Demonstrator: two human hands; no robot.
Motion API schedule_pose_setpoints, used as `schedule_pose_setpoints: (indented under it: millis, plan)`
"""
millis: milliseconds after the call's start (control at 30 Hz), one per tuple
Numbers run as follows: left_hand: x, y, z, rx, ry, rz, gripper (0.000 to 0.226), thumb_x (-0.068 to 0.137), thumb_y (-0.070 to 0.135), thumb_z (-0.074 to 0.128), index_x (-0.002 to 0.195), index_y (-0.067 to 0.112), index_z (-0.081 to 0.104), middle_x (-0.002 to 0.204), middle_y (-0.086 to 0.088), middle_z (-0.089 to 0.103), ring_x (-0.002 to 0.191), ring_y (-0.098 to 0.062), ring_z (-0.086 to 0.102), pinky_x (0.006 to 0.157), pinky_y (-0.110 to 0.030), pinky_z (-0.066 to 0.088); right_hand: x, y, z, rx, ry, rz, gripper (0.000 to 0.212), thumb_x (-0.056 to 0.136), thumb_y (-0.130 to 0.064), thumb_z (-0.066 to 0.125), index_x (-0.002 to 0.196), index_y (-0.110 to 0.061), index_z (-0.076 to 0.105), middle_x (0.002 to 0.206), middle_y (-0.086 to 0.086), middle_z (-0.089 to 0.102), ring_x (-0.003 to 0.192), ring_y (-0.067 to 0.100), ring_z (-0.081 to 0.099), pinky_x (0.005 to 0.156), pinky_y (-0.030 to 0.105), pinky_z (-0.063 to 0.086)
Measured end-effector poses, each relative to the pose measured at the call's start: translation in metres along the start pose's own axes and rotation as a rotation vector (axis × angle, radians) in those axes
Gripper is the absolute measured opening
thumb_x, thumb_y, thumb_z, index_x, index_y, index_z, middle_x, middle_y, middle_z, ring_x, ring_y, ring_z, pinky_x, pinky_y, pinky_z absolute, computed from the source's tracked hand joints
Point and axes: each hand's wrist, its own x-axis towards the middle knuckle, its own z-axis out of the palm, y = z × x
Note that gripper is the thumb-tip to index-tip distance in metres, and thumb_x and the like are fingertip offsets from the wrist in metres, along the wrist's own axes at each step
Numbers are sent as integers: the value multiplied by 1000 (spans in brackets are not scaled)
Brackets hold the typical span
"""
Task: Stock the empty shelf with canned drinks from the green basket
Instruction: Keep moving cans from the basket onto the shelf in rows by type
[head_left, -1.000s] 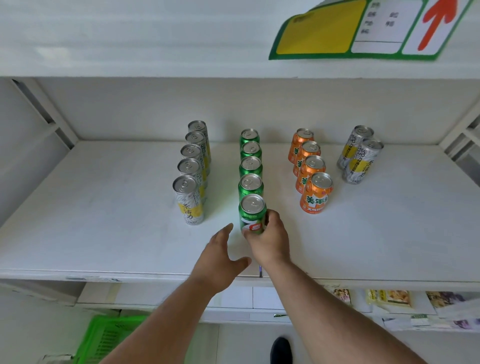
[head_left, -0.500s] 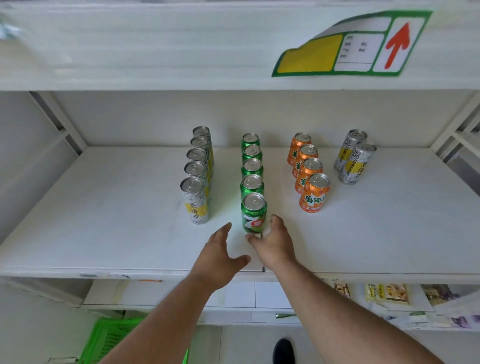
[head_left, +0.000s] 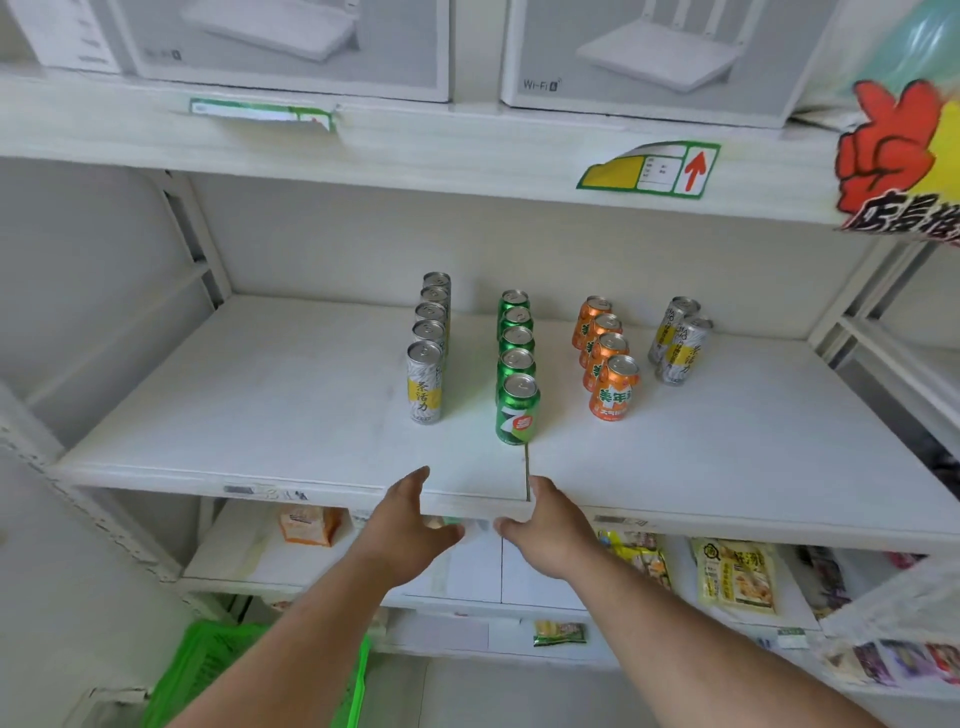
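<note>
Your left hand (head_left: 402, 525) and right hand (head_left: 550, 530): both at the shelf (head_left: 260, 415) front edge, fingers loosely spread, holding nothing. Your stock, upright on the shelf: silver cans (head_left: 425, 382), five in a row; green cans (head_left: 517, 408), five; orange cans (head_left: 613, 387), four; two more silver at right. Green basket (head_left: 208, 670): on the floor, lower left.

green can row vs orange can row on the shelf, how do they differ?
The green can row holds five cans; the orange can row holds four. The green row's front can stands nearer the shelf's front edge than the orange row's. The green row runs nearly straight back; the orange row slants rightward toward the front. Shared: all upright, silver tops, single file.
</note>
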Motion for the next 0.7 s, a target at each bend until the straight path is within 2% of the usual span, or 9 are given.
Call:
schedule_pose_setpoints:
  millis: [67,167,300,467,600,700]
  plan:
    - [-15,-4,-2,-10,26,-22,96,81,45,77,157,24,22,159,1,29,142,-17,34,111,-27,30,-10,-3,2,-22,-17,-40,88,91,-50,70,160,-16,29,159,4,43,141,24,47,111,32,43]
    - [-41,-10,-4,-14,60,-65,98,78,49,77,156,27,22,158,2,31,137,-20,42,107,-33,41,-29,-5,7,-25,-58,-118,88,92,-51,69,162,-19,25,163,1,39,145,22,43,111,31,39]
    - [-84,-21,0,44,66,-141,97,78,48,77,155,24,24,158,0,33,141,-19,37,111,-31,34,-60,4,22,14,-153,-180,83,92,-51,69,160,-26,29,162,-4,39,143,21,46,95,27,46]
    - [-150,-59,2,103,87,-324,97,77,43,81,154,27,26,153,-1,40,135,-21,45,101,-27,40,-88,16,59,4,-313,-182,92,91,-53,70,163,-21,23,166,1,33,150,22,37,113,30,34]
    - [-200,-98,-8,138,114,-469,98,74,47,82,153,29,27,152,-4,42,125,-25,54,98,-34,49,-108,9,95,-39,-402,-198,92,90,-53,71,161,-18,25,165,5,36,147,25,41,114,33,38]
    - [-224,-122,-20,87,167,-526,98,75,43,82,154,24,28,150,-2,43,124,-18,54,90,-27,45,-117,-5,121,-94,-428,-244,83,90,-51,73,155,-16,35,157,6,47,140,27,48,110,33,42]
